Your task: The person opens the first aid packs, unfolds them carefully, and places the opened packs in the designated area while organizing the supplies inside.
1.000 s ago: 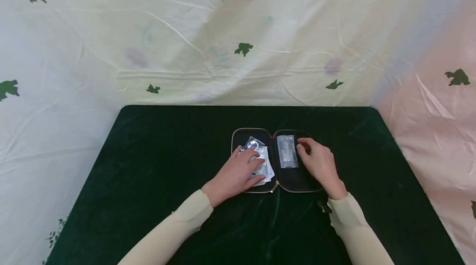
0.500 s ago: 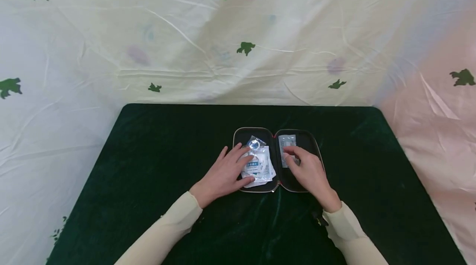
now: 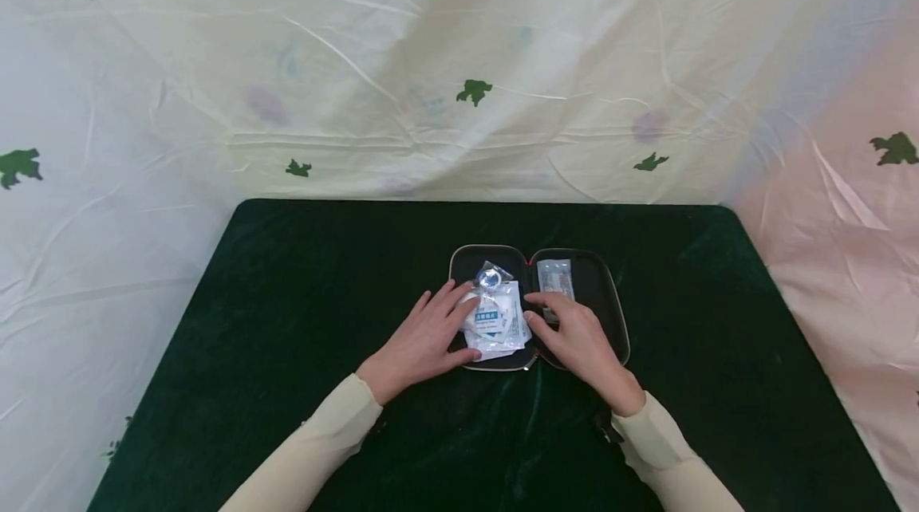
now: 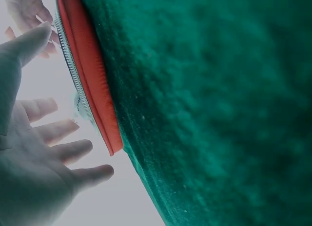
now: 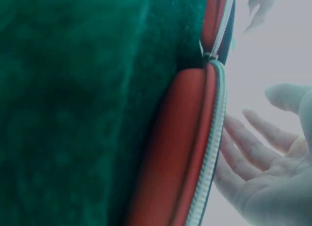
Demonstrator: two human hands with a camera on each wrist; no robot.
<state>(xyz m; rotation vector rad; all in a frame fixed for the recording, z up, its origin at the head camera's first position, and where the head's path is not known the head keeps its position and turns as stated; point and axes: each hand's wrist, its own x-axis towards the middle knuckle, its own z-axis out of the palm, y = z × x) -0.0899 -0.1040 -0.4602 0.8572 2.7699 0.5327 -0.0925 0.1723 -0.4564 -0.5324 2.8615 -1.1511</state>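
A zippered case (image 3: 601,285) lies unfolded on the table, black inside; the wrist views show its red shell (image 4: 92,75). Its left half holds a stack of white printed packets (image 3: 495,324) below a round silvery item in a clear wrapper (image 3: 491,278). In the right half is a clear packet (image 3: 555,274), partly hidden by my right hand (image 3: 580,340). That hand hovers with bent fingers and thumb apart near the case's fold, nothing between them. My left hand (image 3: 412,344) spreads its fingers at the left edge of the packet stack.
Dark green velvety cloth (image 3: 323,273) covers the table. Pale patterned fabric (image 3: 373,97) hangs behind it and at both sides. The case's zipper (image 5: 219,104) runs along its rim.
My right hand has moved left, from the right half's far side across the clear packet to the fold. My left hand has drawn back leftward, uncovering more of the white packets.
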